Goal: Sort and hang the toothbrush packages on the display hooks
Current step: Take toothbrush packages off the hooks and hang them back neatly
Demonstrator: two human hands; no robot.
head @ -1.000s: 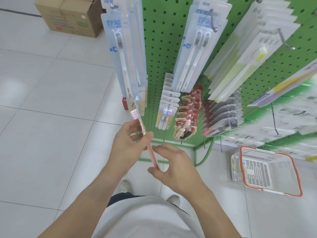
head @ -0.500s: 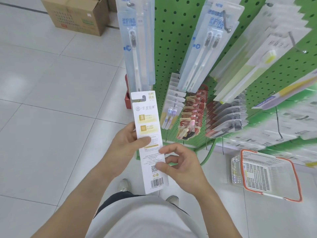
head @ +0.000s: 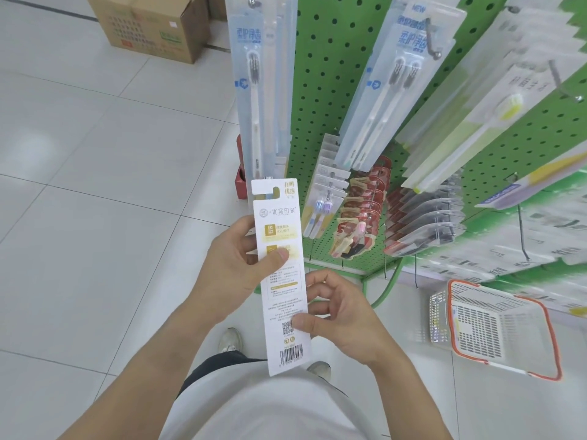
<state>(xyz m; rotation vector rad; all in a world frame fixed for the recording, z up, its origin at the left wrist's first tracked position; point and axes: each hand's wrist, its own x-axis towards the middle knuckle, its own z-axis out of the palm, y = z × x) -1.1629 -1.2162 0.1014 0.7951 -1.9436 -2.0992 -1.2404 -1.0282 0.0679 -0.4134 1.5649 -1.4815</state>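
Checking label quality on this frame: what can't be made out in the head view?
- Held package: only its printed back shows, so the toothbrush inside is hidden; the small text is too small to read.
- Left hand and right hand: fingers behind the card are hidden.
- Shelf goods above the basket: motion-blurred.
- Top hooks of the pegboard: partly cut off by the frame's top edge.

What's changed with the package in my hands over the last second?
The toothbrush package turned from edge-on, brush showing, to its printed back facing the camera. The left hand kept its grip; the right hand now pinches the lower edge. The packages hung on the pegboard are unchanged.
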